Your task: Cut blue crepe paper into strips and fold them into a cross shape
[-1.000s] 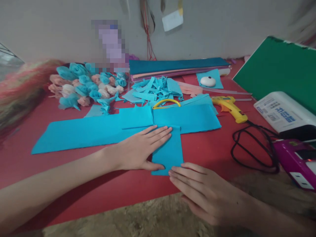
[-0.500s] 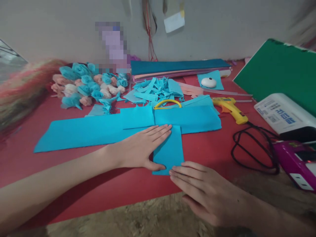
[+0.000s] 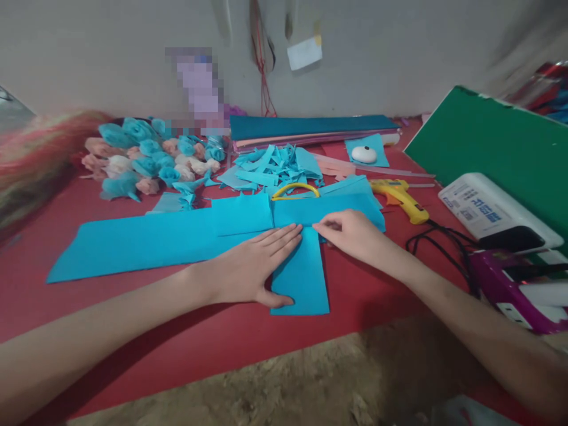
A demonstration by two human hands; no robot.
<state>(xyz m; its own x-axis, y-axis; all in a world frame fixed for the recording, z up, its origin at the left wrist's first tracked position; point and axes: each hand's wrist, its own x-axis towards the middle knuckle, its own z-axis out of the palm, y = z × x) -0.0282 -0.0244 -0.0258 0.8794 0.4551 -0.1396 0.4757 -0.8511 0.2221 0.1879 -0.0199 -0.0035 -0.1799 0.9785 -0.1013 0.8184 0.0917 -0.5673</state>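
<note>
My left hand [image 3: 257,260] lies open and flat, pressing on the left side of a small blue crepe paper piece [image 3: 302,278], its fingertips at the top edge. The fingers of my right hand [image 3: 350,234] are closed in a pinch at the piece's upper right corner. Behind both hands stretches a long folded strip of blue crepe paper [image 3: 146,239]. On the strip rests another blue paper rectangle [image 3: 242,213]. A yellow curved handle [image 3: 296,188] sticks out behind the strip; the rest of that tool is hidden.
Blue scraps [image 3: 275,165] are heaped behind the strip, with several paper flowers [image 3: 146,154] at left. To the right lie a yellow glue gun [image 3: 402,198] with black cord, a white box-shaped device [image 3: 483,201], a purple power strip [image 3: 510,278] and a green board [image 3: 483,136].
My right hand has moved from the small piece's lower right corner up to its upper right corner and closed into a pinch. My left hand stays flat on the paper.
</note>
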